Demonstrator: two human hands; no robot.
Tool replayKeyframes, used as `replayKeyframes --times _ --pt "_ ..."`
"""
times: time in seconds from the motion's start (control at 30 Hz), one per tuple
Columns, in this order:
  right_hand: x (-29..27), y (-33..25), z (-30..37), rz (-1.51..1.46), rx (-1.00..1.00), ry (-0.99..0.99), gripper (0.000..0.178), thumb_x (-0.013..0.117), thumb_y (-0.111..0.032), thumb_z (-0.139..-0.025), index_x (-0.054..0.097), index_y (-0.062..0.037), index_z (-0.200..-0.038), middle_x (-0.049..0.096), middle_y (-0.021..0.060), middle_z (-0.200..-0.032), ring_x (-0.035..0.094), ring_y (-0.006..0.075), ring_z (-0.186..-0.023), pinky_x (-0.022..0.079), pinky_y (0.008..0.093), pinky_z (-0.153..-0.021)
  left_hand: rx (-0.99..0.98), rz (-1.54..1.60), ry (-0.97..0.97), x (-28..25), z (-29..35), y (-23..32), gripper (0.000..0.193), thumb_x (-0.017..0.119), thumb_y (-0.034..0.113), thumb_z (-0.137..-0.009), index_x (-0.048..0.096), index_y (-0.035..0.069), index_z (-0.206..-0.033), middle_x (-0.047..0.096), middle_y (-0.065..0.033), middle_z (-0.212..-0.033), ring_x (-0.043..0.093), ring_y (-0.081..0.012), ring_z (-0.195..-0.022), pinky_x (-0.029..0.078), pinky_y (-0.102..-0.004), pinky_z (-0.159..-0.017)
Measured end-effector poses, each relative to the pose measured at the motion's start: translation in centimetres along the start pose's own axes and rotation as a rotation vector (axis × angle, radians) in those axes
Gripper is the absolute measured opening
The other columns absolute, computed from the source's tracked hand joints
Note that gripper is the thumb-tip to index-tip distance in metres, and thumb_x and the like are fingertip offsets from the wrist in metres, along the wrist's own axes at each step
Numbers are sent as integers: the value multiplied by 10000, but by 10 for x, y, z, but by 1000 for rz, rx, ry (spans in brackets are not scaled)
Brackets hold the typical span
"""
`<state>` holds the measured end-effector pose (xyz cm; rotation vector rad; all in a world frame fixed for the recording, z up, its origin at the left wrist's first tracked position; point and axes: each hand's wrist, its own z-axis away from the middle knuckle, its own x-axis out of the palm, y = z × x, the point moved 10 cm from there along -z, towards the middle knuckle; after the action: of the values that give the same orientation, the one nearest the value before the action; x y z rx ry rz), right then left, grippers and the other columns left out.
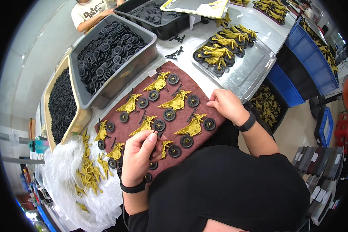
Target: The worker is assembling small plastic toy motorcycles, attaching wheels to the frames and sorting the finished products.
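My left hand (146, 151) is closed in a pinch on a small black plastic part (155, 132), above the brown cloth pad (150, 112); most of the part is hidden by fingers. Rows of yellow toy motorcycle bodies (192, 125) lie on the pad, with spoked black wheels (186, 141) and thin black pieces (192, 114) beside them. At the pad's right edge, near the metal tray, hovers my right hand (229, 106). Its thumb and fingers are pressed together, and whatever they hold cannot be made out.
A grey bin of black wheels (152, 50) and a cream bin of small black parts (82, 120) stand left. Yellow pieces lie on clear plastic (62, 170). Back right, a metal tray (255, 71) holds wheeled motorcycles. Blue crates (309, 58) stand right; a person (91, 15) is at the far left.
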<state>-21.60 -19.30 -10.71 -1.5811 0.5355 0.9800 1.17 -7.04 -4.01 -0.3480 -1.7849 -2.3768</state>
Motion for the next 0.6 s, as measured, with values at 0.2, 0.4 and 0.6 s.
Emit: replayKeyframes --times 0.2,0.4,0.6 --pt "-15 -7 -1 -20 -138 149 115 621 -63 -803 635 3 -896 633 198 -834 611 369 -831 481 417 -737 -69 -16 -41 8 -8 -4 217 503 171 -969 587 -24 -925 506 -28 -691 392 -68 -543 299 -204 -453" --pt "-28 -90 6 -348 -343 41 209 583 -52 -879 659 -31 -1073 642 127 -868 616 243 -822 482 312 -761 -116 -69 -98 18 -22 -19 221 499 188 -979 598 -7 -943 482 14 -663 368 -45 -518 295 -199 -452" --pt "2 -132 26 -653 -491 -289 228 672 -70 -833 678 -27 -1057 636 60 -812 608 151 -768 479 265 -707 -90 -437 -199 30 -30 -26 257 522 241 -974 622 9 -931 511 41 -643 434 -22 -532 344 -199 -461"
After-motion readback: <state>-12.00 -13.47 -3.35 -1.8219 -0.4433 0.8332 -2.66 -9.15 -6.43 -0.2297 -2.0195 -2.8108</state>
